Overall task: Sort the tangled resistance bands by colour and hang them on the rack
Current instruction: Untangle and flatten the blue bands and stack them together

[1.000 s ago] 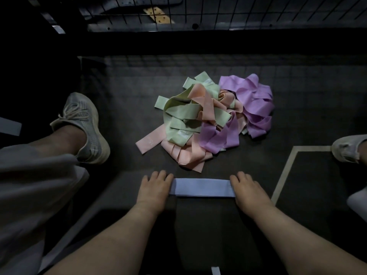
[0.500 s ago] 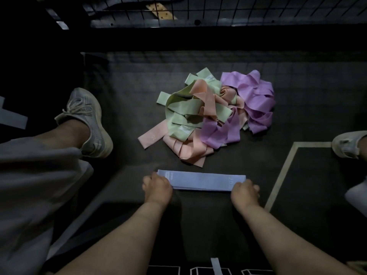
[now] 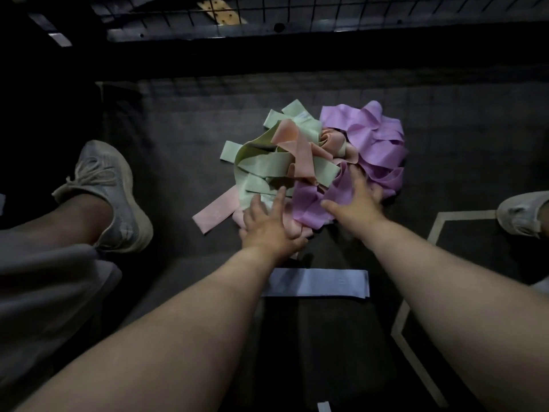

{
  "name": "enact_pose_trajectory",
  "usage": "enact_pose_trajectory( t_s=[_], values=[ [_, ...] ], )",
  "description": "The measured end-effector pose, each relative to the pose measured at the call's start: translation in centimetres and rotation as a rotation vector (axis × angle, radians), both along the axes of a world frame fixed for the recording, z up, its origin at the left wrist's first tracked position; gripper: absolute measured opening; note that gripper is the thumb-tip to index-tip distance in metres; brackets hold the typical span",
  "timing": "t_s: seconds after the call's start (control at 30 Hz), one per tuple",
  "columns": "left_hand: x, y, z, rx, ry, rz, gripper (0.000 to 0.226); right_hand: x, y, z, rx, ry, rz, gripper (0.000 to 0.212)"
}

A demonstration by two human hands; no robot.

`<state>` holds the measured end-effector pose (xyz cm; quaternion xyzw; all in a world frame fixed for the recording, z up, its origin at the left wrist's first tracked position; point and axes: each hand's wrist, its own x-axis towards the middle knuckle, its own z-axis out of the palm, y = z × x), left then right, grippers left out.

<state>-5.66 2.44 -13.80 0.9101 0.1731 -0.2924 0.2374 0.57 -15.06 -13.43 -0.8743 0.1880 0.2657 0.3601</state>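
A dark floor mat (image 3: pixel 178 162) fills most of the view, and a wire grid (image 3: pixel 341 13) runs along its far edge. In the middle of the mat lies the tangled pile of resistance bands (image 3: pixel 315 165): green bands (image 3: pixel 267 173) to the left, purple bands (image 3: pixel 377 144) to the right, and pink bands (image 3: pixel 300 150) threaded through and sticking out at the near left. A grey sneaker (image 3: pixel 110 197) stands left of the pile and a white shoe (image 3: pixel 523 215) shows at the right edge.

A single blue band (image 3: pixel 320 282) lies flat and straight on the mat, nearer the person than the pile and touched by neither hand. The left forearm crosses above its left end.

The left hand (image 3: pixel 269 226) lies palm down with its fingers spread apart, resting on the pink and green bands at the pile's near edge. The right hand (image 3: pixel 353 200) is blurred; its fingers are stretched out over the purple bands with the thumb held wide, and nothing is gripped.
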Motion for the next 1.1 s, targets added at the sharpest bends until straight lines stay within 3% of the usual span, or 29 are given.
enact_pose_trajectory(
  t_s=[0.1, 0.2, 0.27, 0.4, 0.47, 0.57, 0.67, 0.77, 0.87, 0.93, 0.97, 1.03, 1.1],
  values=[
    [2.0, -0.9, -1.3, 0.079, 0.114, -0.082, 0.119, 2.2, 1.1, -0.3, -0.084, 0.058, 0.176, 0.105],
    [3.0, -0.9, -2.6, 0.14, 0.101, -0.101, 0.111, 2.5, 1.8, -1.6, -0.222, 0.083, 0.446, 0.109],
    [3.9, -0.4, -3.0, 0.187, 0.072, -0.157, 0.101, 2.8, 2.3, -2.5, -0.2, 0.057, 0.576, 0.1],
    [6.1, 1.8, -2.7, 0.061, 0.006, -0.111, 0.057, 4.2, 2.7, -1.9, -0.147, -0.1, 0.603, 0.047],
    [7.2, 2.6, -2.0, -0.036, -0.089, 0.005, 0.044, 4.5, 2.2, -1.5, -0.263, -0.252, 0.57, 0.038],
    [8.7, 3.2, -0.9, -0.033, -0.237, 0.207, 0.048, 5.2, 0.9, -1.7, -0.365, -0.357, 0.289, 0.04],
    [10.0, 3.9, 0.0, 0.031, -0.32, 0.335, 0.044, 6.9, 0.0, -1.8, -0.324, -0.184, 0.043, 0.057],
    [10.8, 5.5, 0.4, 0.144, -0.377, 0.352, 0.035, 8.4, -0.5, -1.6, -0.41, -0.106, 0.284, 0.09],
    [11.2, 7.4, 0.5, 0.141, -0.4, 0.584, 0.03, 9.9, -0.6, -1.9, -0.391, -0.059, 0.41, 0.101],
    [11.0, 8.7, 0.3, 0.09, -0.387, 0.736, 0.028, 10.4, -0.4, -2.0, -0.358, 0.056, 0.426, 0.093],
    [10.9, 9.2, 0.1, 0.073, -0.378, 0.77, 0.03, 10.4, -0.2, -2.2, -0.381, 0.073, 0.442, 0.077],
    [10.8, 10.1, -0.2, 0.044, -0.392, 0.834, 0.034, 10.3, -0.1, -2.7, -0.415, 0.026, 0.419, 0.047],
    [11.1, 10.5, -0.1, 0.013, -0.412, 0.915, 0.037, 10.0, -0.8, -2.9, -0.402, -0.087, 0.29, 0.041]
  ],
)
